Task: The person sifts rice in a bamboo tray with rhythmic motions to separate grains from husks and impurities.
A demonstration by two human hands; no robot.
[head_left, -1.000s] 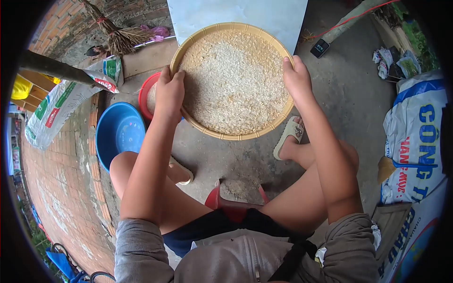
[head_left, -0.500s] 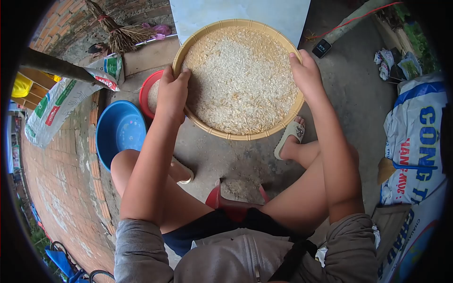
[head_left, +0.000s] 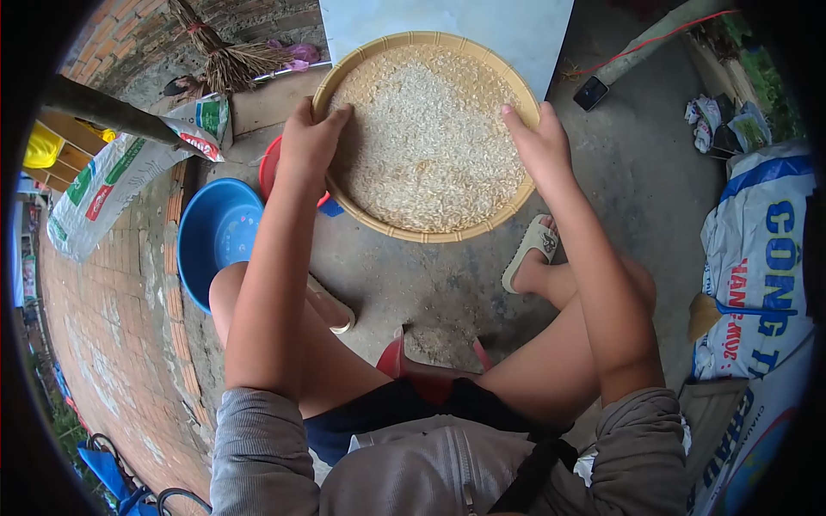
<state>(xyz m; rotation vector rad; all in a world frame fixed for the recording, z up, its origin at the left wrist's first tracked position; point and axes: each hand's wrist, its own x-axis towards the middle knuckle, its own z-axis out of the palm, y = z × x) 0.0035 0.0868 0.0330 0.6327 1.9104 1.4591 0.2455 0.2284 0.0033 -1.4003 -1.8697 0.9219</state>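
A round woven winnowing basket (head_left: 404,233) hangs in the air in front of my knees, held at both sides. Pale grains that look like rice (head_left: 422,129) cover most of its bottom, with yellowish husks mixed in. My left hand (head_left: 311,142) grips the left rim, thumb over the inside edge. On the right rim my right hand (head_left: 542,146) is closed the same way, its thumb pointing inward. The fingers under the basket are hidden.
A blue basin (head_left: 219,236) stands on the floor by my left knee, and a red basin (head_left: 270,168) is partly behind my left wrist. A white board (head_left: 447,17) lies beyond the basket. Printed sacks (head_left: 748,258) stand at right; a straw broom (head_left: 228,64) lies at upper left.
The basket has risen slightly and its near edge has moved away from me. The grains have shifted within it. Both hands keep their hold on the rim.
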